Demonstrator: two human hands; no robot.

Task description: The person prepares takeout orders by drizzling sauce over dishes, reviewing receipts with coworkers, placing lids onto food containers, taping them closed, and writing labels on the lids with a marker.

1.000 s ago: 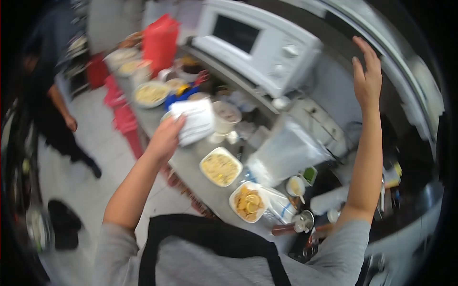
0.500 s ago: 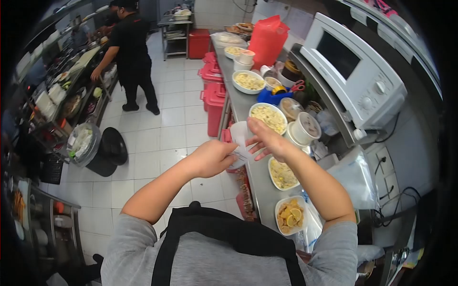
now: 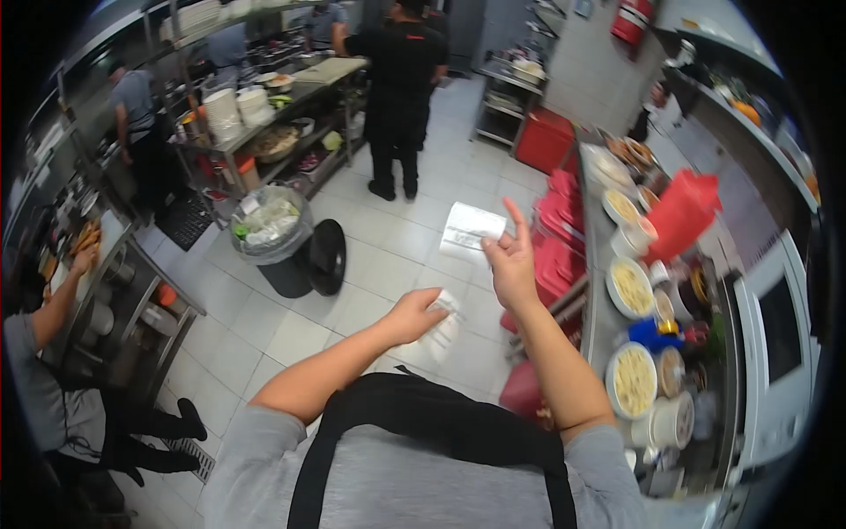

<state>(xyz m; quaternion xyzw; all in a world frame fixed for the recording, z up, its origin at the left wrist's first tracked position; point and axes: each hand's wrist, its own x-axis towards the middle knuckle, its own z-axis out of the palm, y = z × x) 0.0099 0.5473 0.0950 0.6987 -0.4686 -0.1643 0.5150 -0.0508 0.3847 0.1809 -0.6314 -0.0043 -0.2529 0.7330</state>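
Note:
A curled white paper slip with dark print, like a receipt, is pinched between thumb and fingers of my right hand; the index finger points up. Lower and to the left, my left hand is closed on another printed paper slip, whose lower end is blurred. The two slips are apart, both held in the air over the tiled floor. On the steel counter to the right stand several white bowls of pale yellow food.
A bin with a clear liner stands ahead left, its black lid beside it. Red bins line the counter. A person in black stands ahead; another person's arm reaches to a left shelf. A microwave is at right.
My view has swung left, toward the bin and the people. My hands were close together at a paper beside the counter; now they are apart, each with a slip.

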